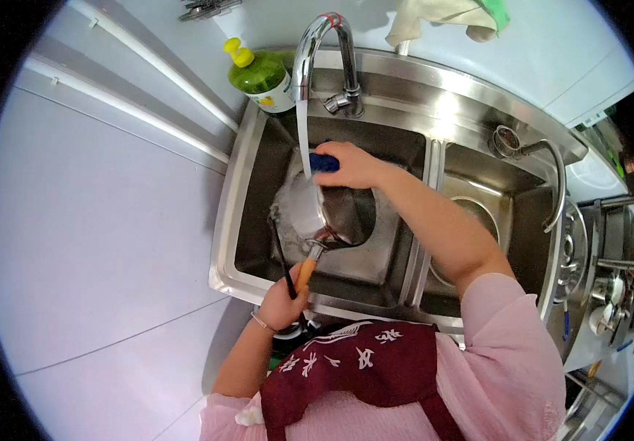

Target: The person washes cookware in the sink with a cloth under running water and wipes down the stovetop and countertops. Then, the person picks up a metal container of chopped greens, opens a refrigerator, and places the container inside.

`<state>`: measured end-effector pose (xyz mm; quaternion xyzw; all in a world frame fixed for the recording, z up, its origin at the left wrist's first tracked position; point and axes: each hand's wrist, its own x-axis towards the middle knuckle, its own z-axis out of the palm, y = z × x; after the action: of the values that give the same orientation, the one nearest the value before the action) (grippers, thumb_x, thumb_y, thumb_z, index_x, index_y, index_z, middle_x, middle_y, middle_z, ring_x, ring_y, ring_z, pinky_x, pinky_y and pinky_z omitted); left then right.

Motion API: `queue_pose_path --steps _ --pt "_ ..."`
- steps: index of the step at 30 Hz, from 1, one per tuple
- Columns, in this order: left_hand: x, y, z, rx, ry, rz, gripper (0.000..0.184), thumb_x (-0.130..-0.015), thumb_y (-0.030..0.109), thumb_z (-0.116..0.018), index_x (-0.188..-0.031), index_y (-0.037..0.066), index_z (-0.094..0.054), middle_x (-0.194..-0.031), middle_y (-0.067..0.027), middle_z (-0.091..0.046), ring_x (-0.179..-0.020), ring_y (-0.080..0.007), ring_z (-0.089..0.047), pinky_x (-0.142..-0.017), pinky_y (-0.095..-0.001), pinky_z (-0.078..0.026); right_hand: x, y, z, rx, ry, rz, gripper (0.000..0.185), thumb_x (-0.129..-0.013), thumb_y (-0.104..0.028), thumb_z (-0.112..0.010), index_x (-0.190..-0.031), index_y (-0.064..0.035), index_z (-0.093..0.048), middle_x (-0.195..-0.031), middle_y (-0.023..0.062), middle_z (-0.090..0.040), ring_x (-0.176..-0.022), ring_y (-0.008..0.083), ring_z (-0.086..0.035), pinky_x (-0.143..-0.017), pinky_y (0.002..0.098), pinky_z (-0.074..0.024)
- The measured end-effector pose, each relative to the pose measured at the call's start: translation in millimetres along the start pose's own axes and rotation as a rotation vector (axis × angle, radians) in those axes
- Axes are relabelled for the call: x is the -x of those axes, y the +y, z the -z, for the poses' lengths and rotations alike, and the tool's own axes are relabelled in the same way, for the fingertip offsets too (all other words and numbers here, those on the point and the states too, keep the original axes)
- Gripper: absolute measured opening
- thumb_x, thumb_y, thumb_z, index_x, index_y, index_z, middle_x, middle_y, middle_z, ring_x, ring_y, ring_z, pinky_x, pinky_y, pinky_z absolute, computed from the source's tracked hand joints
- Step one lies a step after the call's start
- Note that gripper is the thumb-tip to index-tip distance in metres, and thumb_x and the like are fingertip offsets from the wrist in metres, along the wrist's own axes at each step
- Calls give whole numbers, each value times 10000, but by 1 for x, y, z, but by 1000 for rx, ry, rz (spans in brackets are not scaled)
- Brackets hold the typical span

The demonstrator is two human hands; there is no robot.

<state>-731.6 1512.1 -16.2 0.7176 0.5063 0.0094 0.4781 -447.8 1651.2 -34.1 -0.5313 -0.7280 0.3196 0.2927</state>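
A metal pot [335, 213] with a wooden handle [306, 273] is tilted inside the left sink basin. My left hand [284, 303] is closed around that handle, and a thin black handle [281, 246] also runs from it into the basin. At the pot's rim my right hand [350, 167] grips a dark blue sponge [323, 162]. Water [303, 136] runs down from the chrome faucet [324, 37] beside the sponge and over the pot.
A green soap bottle [262, 77] with a yellow pump stands behind the left basin. On the right are a second basin [508, 192], a thin curved tap [559, 176] and a small strainer [506, 140]. A cloth [442, 16] lies at the back.
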Motion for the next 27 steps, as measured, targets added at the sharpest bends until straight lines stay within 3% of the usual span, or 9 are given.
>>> queue_pose_path --steps 2,4,9,12,15,17,22,25,27 --pt "3 0 0 -63 26 -30 522 -847 137 -523 -1331 48 -351 -816 -163 -612 -697 -255 -621 -658 -367 -487 1 -8 10 -34 -55 5 537 -710 -363 -651 -1119 -27 -561 -1125 179 -579 -1031 326 -554 -902 370 -426" --pt "5 3 2 -56 42 -27 521 -815 151 -546 -1301 64 -378 -956 -269 -586 -897 -421 -575 -757 -437 -467 -3 0 12 -152 -115 -31 618 -694 -413 -670 -1164 -34 -538 -1164 189 -555 -1084 332 -522 -928 372 -407" --pt "9 0 1 -32 49 -41 521 -812 149 -552 -1298 67 -383 -945 -265 -590 -888 -421 -576 -750 -434 -468 5 -11 12 33 -31 121 572 -708 -347 -654 -1159 -15 -537 -1159 180 -563 -1082 322 -531 -932 367 -414" --pt "7 -8 -4 -30 85 -114 514 -812 145 -552 -1294 69 -393 -934 -262 -593 -877 -419 -579 -742 -433 -470 1 -4 12 -134 -198 -44 547 -716 -338 -652 -1154 -28 -547 -1210 184 -527 -1114 351 -496 -962 382 -387" --pt "8 -3 -2 -37 97 -112 502 -810 148 -552 -1285 69 -408 -921 -260 -594 -863 -415 -581 -734 -434 -472 8 -9 1 -66 -76 30 389 -759 -226 -603 -1100 -44 -562 -1123 144 -574 -1074 317 -512 -951 393 -382" --pt "7 4 0 -48 92 -68 496 -809 154 -553 -1278 68 -418 -914 -260 -594 -856 -415 -581 -732 -435 -474 18 -18 -6 115 -26 244 314 -757 -189 -581 -1038 -50 -582 -1147 116 -568 -1074 322 -509 -941 413 -386" --pt "-8 0 -4 -175 94 -40 426 -807 180 -545 -1209 52 -483 -906 -264 -597 -840 -417 -580 -734 -456 -473 54 -64 -27 538 -242 342 232 -754 -203 -585 -952 -102 -650 -1183 50 -552 -1126 294 -472 -974 481 -328" --pt "-12 -1 -5 -199 51 -14 421 -807 185 -544 -1200 44 -489 -891 -260 -602 -833 -413 -584 -732 -464 -474 59 -58 -46 611 -123 518 246 -762 -221 -577 -984 -153 -660 -1100 15 -572 -1095 264 -495 -967 474 -335" --pt "-11 -1 -8 -217 36 11 430 -808 192 -546 -1207 42 -484 -888 -259 -604 -828 -412 -586 -730 -466 -475 44 -49 -49 605 -158 426 242 -775 -233 -561 -980 -154 -661 -1064 28 -587 -1044 268 -529 -932 470 -371"
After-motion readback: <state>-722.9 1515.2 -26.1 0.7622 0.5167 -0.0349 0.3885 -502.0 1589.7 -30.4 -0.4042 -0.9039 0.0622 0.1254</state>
